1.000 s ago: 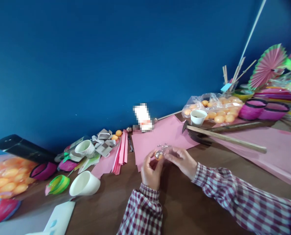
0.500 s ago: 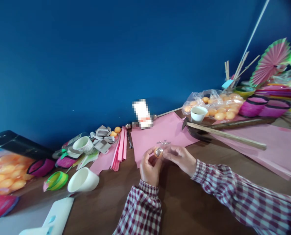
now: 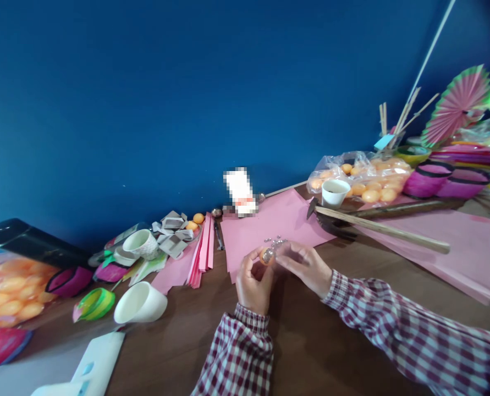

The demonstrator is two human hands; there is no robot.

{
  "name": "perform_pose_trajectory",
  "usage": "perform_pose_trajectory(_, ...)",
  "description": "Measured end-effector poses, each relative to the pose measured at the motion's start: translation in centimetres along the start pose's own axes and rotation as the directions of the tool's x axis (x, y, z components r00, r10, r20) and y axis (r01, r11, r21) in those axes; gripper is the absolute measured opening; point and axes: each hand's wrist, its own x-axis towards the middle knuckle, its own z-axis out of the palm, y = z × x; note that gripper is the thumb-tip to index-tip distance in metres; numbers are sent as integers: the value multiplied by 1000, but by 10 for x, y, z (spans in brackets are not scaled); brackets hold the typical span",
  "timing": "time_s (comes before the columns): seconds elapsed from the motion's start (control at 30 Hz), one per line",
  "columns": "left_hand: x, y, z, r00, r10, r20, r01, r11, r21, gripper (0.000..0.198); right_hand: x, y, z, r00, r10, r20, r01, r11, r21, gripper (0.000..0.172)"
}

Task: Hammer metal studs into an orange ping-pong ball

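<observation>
My left hand (image 3: 253, 285) grips a small orange ball (image 3: 265, 256) between thumb and fingers. A shiny, silvery patch covers part of the ball's upper side. Close to its right side is my right hand (image 3: 307, 267), with thumb and fingertips pinched together; whatever they hold, if anything, is too small to make out. Just behind the hands, small silver beads (image 3: 278, 240) lie scattered on a pink sheet of paper (image 3: 265, 223).
A hammer (image 3: 376, 224) lies to the right, its head on the pink paper. Behind it stand a white cup (image 3: 335, 192) and a plastic bag of orange balls (image 3: 376, 179). Folded pink strips (image 3: 205, 247) and a white cup on its side (image 3: 141, 303) are on the left.
My right hand has shifted slightly right, its fingertips drawing a little away from the ball. My left hand keeps hold of the ball in nearly the same place.
</observation>
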Motion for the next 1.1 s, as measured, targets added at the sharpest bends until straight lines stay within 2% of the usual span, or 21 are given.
perform_pose_trajectory(0.13, 0, 2, 0, 1000, -12, -11, 12, 1000, -20, 48, 0, -5, 1, 1000, 15, -22, -13, 995, 97, 18)
perform_pose_trajectory(0.33, 0, 6, 1, 999, 45, 14, -44, 999, -19, 30, 1, -7, 1, 998, 54, -15, -51, 983, 179, 19)
perform_pose_trajectory(0.53, 0, 4, 1, 998, 38, 52, -36, 998, -50, 37, 1, -6, 2, 998, 49, 36, -56, 968, 243, 20)
perform_pose_trajectory(0.73, -1, 10, 2, 999, 32, 11, -32, 998, -55, 33, 2, -7, 2, 991, 117, 60, -130, 924, 358, 20)
perform_pose_trajectory(0.93, -1, 10, 2, 1000, 14, -3, -14, 998, -63, 30, 1, -8, 2, 995, 77, 68, -95, 941, 326, 20)
perform_pose_trajectory(1.1, -1, 5, 1, 1000, 17, 8, -17, 999, -46, 37, 0, -9, 3, 996, 74, 43, -82, 966, 244, 20)
